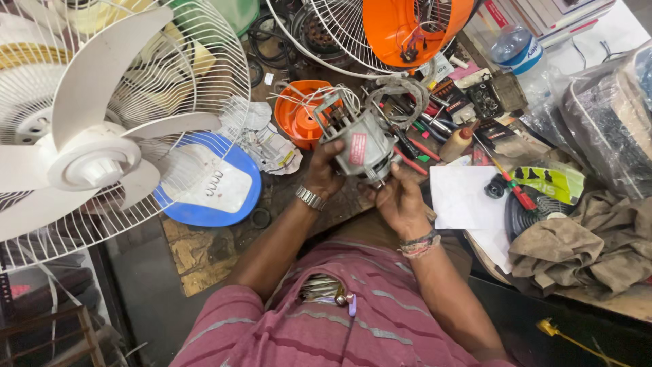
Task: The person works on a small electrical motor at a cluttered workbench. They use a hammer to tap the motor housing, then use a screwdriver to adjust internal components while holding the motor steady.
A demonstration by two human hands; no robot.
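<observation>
I hold a grey metal fan motor (358, 144) with loose white wires above a cluttered workbench. My left hand (322, 170), with a metal watch on its wrist, grips the motor's left side. My right hand (401, 200), with thread bands on its wrist, supports the motor from below and the right. An orange plastic motor cover (302, 115) lies just behind the motor on the bench.
A white fan with blades and wire guard (102, 129) stands at left over a blue base (210, 197). An orange fan housing with a grille (401, 27) hangs at top. Screwdrivers (421, 146), a small bottle (456, 143), white paper (465, 197) and a brown rag (584, 245) crowd the right.
</observation>
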